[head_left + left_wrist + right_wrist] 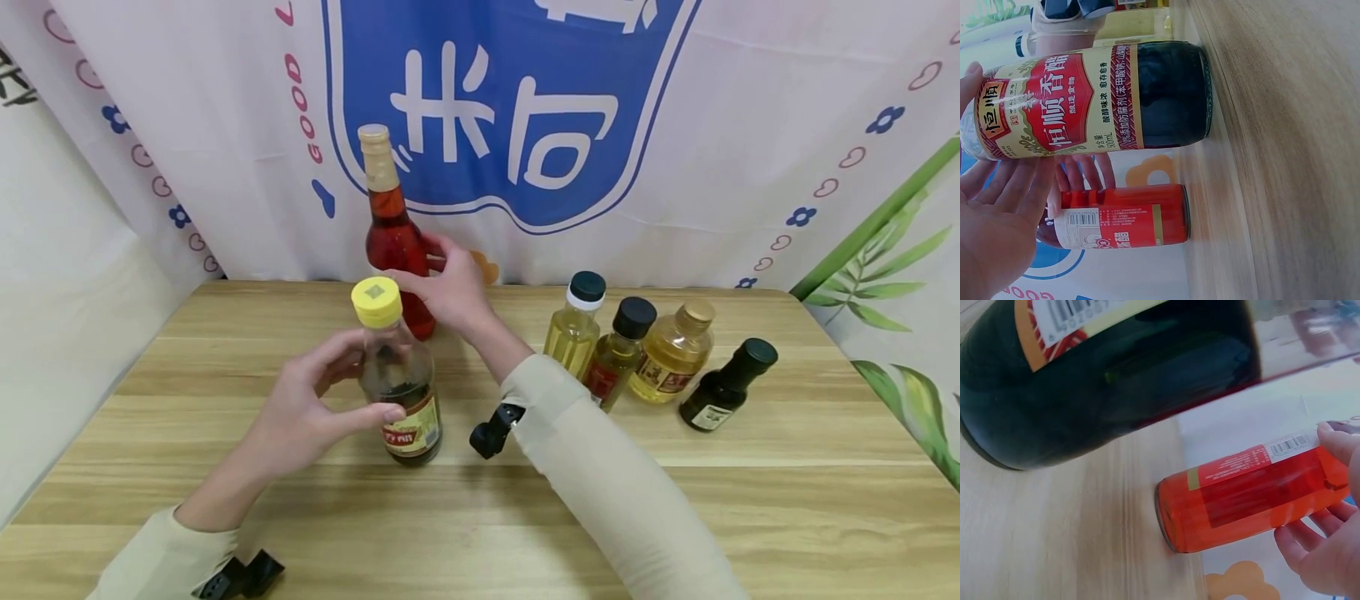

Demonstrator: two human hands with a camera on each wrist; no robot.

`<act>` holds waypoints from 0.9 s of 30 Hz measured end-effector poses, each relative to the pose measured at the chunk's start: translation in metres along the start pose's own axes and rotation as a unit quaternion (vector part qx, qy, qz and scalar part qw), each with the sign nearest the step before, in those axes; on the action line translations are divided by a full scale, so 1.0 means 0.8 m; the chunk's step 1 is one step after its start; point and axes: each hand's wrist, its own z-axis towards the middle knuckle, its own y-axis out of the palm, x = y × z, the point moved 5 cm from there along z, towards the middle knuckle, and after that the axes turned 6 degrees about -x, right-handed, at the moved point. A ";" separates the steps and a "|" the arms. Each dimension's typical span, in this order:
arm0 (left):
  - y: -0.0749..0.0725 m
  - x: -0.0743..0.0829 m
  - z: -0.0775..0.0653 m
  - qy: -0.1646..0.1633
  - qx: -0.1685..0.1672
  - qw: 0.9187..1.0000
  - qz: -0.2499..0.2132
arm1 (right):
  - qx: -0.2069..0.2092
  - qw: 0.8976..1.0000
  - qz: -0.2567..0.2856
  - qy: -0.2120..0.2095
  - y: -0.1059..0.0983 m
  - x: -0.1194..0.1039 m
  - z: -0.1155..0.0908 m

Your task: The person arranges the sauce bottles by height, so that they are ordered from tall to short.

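- As the head view shows, the left hand (303, 408) grips the dark bottle (396, 375) on the table (480, 517), thumb on its label (412, 429), while the right hand (453, 287) clasps the red bottle (393, 242) beyond it, near the curtain (247, 167). Dark liquid fills only the lower part under the yellow cap (377, 302), so it probably handles bottom-heavy and steady; the red one, tall and fuller, likely weighs more and tips more easily. The curtain carries "GOOD L" and a white 米.

- Left wrist view: the label reads 恒顺香醋, 酿造食醋, 酸醇味浓 愈存愈香 and 500mL. Thumb and fingers lie on opposite sides of the upper body, a sensible hold. The red bottle's label has a barcode (1083, 217); its smaller print is too blurred to read.

- Right wrist view: the dark bottle looms close, its printed digits cropped. Right thumb and fingers bracket the red bottle's upper body. Both look like stiff, smooth glass, presumably breakable and slippery when wet; the broad body should hold better than the neck.
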 end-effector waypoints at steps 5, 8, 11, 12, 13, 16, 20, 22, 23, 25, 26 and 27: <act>0.000 0.000 0.000 -0.003 0.000 1.000 0.001 | 0.007 1.000 0.003 0.002 -0.005 -0.005 -0.004; 0.000 -0.001 0.000 -0.006 -0.001 1.000 0.002 | 0.010 1.000 0.008 0.004 -0.007 -0.008 -0.007; 0.000 -0.001 0.000 -0.008 -0.001 1.000 0.004 | 0.014 1.000 0.014 0.004 -0.010 -0.011 -0.010; 0.000 -0.001 0.000 -0.008 -0.001 1.000 0.004 | 0.015 1.000 0.014 0.003 -0.012 -0.012 -0.012; 0.000 -0.001 0.000 -0.008 -0.001 1.000 0.005 | 0.017 1.000 0.013 0.002 -0.013 -0.013 -0.013; 0.000 -0.002 0.000 -0.006 -0.001 1.000 0.004 | 0.021 1.000 0.008 -0.006 -0.018 -0.018 -0.018; 0.001 -0.001 0.000 -0.002 0.000 1.000 0.000 | 0.024 0.999 -0.002 -0.027 -0.026 -0.030 -0.029; 0.001 0.000 0.000 -0.001 0.000 1.000 -0.001 | 0.024 0.999 -0.003 -0.040 -0.032 -0.039 -0.035; 0.001 0.000 0.000 -0.002 0.000 1.000 -0.002 | 0.023 0.999 0.000 -0.048 -0.034 -0.044 -0.039; 0.001 0.000 0.000 0.000 0.000 1.000 -0.003 | 0.021 0.998 0.007 -0.066 -0.040 -0.055 -0.045; 0.001 0.000 0.000 0.001 0.000 1.000 -0.004 | 0.020 0.997 0.011 -0.076 -0.043 -0.061 -0.049; 0.001 0.001 0.000 0.004 0.000 1.000 -0.005 | 0.020 0.996 0.014 -0.085 -0.047 -0.067 -0.052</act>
